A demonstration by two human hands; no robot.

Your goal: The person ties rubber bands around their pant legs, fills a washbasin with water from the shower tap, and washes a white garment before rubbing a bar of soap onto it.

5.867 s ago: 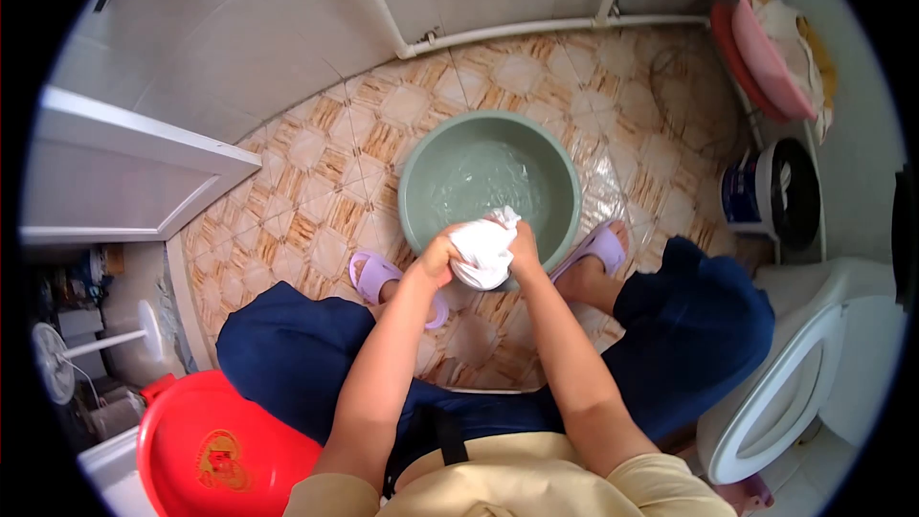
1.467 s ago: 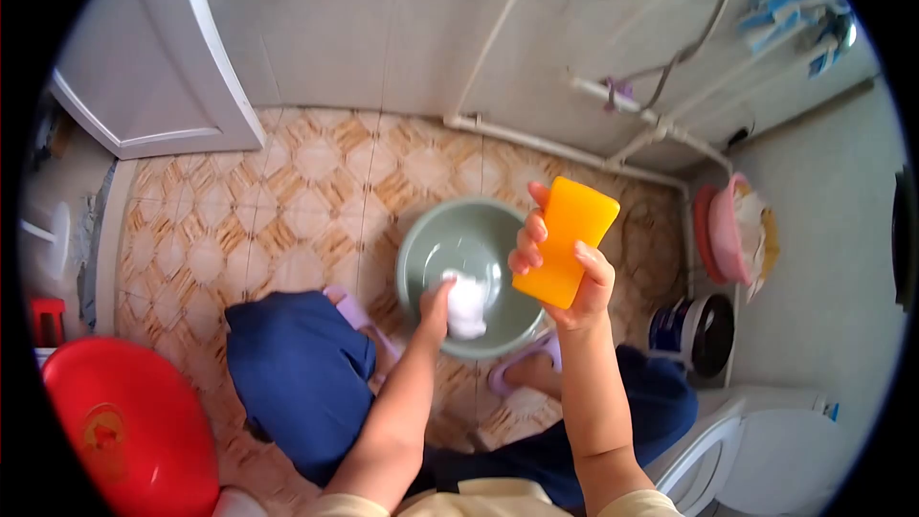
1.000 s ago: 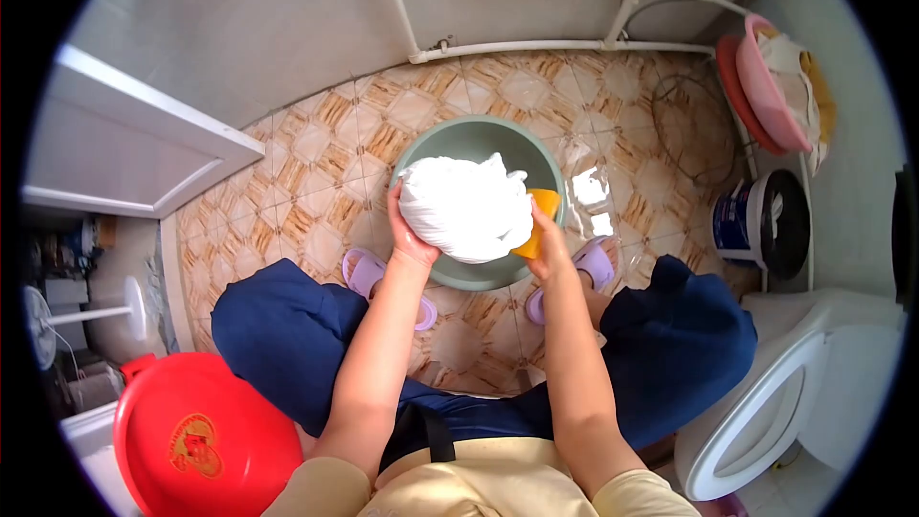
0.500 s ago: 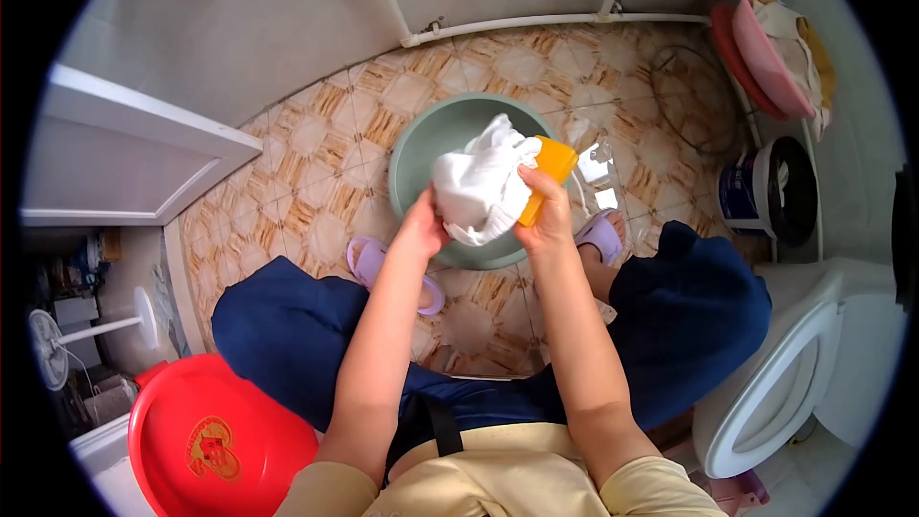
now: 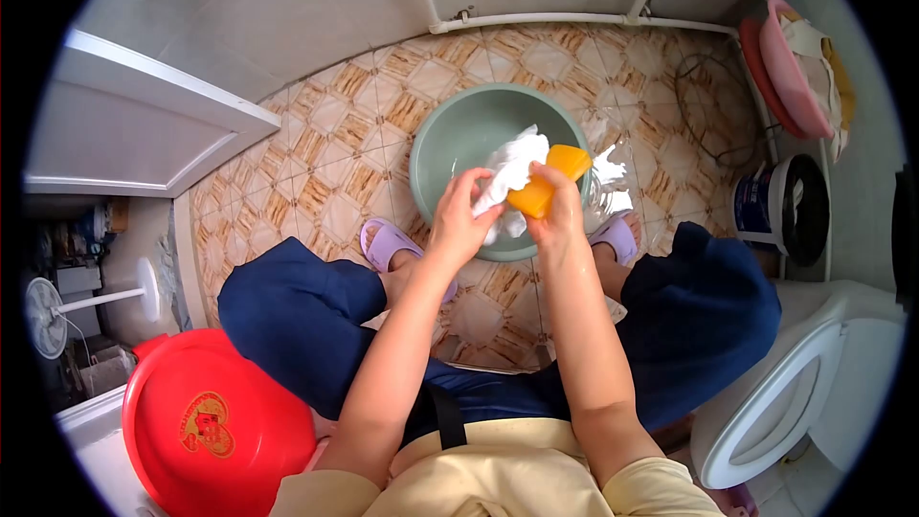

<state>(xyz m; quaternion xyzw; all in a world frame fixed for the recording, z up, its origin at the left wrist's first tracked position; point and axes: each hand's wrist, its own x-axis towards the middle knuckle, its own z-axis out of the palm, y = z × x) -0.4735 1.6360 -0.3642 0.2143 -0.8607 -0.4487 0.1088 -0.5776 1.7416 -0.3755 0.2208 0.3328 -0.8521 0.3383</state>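
My left hand (image 5: 463, 217) is closed on a bunched white cloth (image 5: 517, 165), which hangs over the grey-green basin (image 5: 431, 120) on the floor. In my right hand (image 5: 561, 208) is a yellow-orange block (image 5: 550, 181) that looks like a bar of laundry soap. The soap sits against the right side of the cloth. Part of the cloth droops below my hands, and its shape cannot be made out. Water seems to lie in the basin.
A red basin (image 5: 172, 421) stands at lower left, a white toilet (image 5: 766, 421) at lower right. A dark bucket (image 5: 780, 209) and pink basin (image 5: 790, 67) line the right wall. Wet patches (image 5: 611, 182) shine on the tiles beside the grey-green basin. A white door (image 5: 144, 129) stands at left.
The cloth is more bunched and hangs lower. My left hand has shifted right and turned over the cloth's near side. The soap has tilted in my right hand. The camera view has shifted slightly.
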